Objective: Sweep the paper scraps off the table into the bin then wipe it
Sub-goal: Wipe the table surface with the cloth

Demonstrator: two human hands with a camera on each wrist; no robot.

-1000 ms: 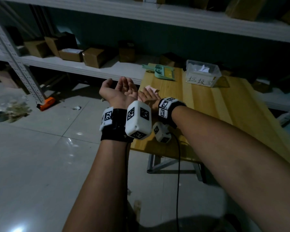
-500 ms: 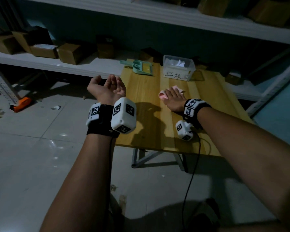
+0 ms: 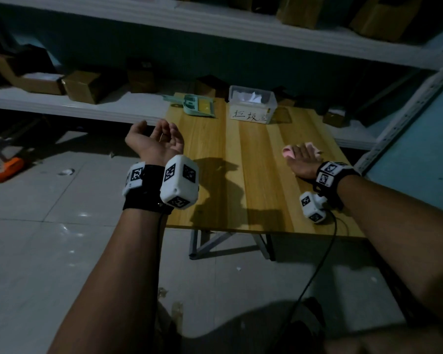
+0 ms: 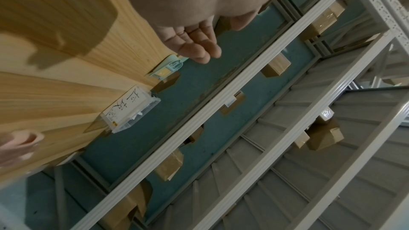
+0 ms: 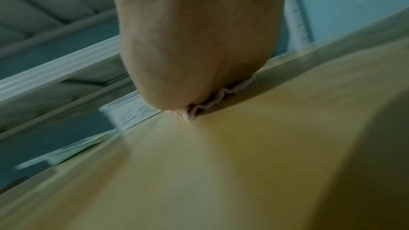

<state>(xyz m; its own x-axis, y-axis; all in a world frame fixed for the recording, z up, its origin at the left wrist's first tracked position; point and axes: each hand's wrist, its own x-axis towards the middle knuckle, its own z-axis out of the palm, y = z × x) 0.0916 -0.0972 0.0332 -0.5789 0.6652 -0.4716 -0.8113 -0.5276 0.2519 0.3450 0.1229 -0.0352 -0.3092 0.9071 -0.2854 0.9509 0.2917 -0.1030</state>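
Counter (image 3: pixel 253 159) bare in middle; bin (image 3: pixel 251 104) and dustpan (image 3: pixel 198 106) at far edge. Your right grip (image 3: pixel 303 162) flat, pressing pink cloth (image 3: pixel 288 152) near right edge. Left grip (image 3: pixel 156 139) palm-up, fingers relaxed, off left edge.

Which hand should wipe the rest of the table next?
Right, most likely. The right hand already presses the pink cloth flat on the table. The left hand hangs palm up, holding nothing, off the table's left edge.
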